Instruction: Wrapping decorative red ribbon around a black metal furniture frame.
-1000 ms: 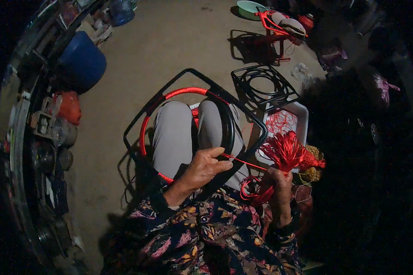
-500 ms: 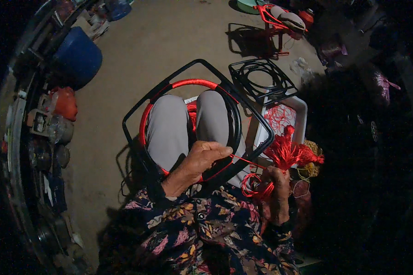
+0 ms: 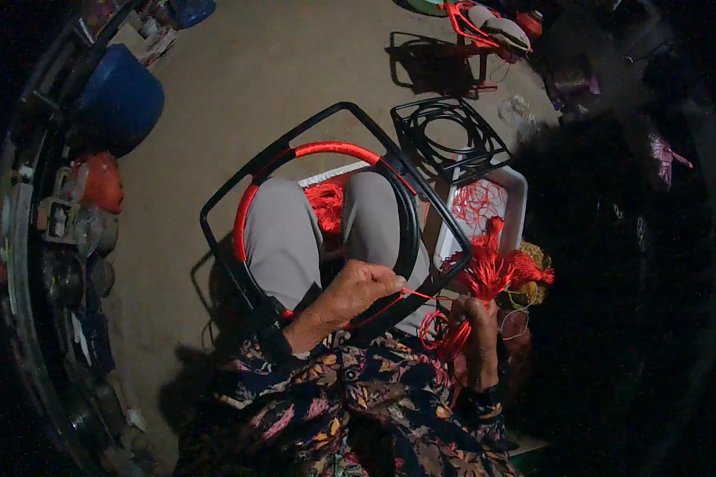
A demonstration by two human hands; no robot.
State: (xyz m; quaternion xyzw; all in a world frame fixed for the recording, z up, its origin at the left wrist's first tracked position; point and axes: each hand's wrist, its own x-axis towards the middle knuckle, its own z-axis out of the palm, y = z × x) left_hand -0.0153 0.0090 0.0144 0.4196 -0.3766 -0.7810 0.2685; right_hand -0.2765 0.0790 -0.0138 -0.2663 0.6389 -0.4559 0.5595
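Note:
Across my lap lies a black frame, a rounded square with a ring inside it. Parts of the ring carry tight windings of red cord; its right side is bare black. My left hand reaches over the near side of the ring, its thumb and fingers pinched on a strand of red cord. The strand runs right to my right hand, which is closed around a bundle of red cord. Loops of cord hang at that hand's left side. Its fingertips are partly hidden by the bundle.
Right of my knees stands a white tray with loose red cord in it. Black frames are stacked behind it. More red cord lies between my knees. At the left are a blue tub and an orange-red bag. A red stool stands far right.
The strand between my hands has gone from taut to slightly bent. My left hand has moved a little down. My knees have parted, showing more of the cord between them.

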